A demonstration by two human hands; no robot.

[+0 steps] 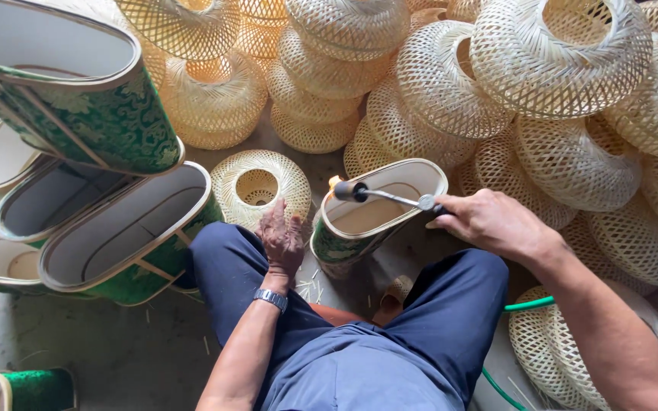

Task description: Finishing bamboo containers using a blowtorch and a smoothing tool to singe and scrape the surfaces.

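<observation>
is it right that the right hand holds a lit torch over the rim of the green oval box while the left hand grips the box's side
Not quite. In the head view the left hand rests on the person's knee, clear of the green oval box. The rest stands: the right hand holds the lit torch over the box's rim.

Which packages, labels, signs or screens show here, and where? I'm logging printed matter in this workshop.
None in view: no package, label, sign or screen.
Nearest in kind: oval green-patterned containers, left, pale inside, unlabelled.
Wristwatch on the left wrist, face not readable.
</observation>
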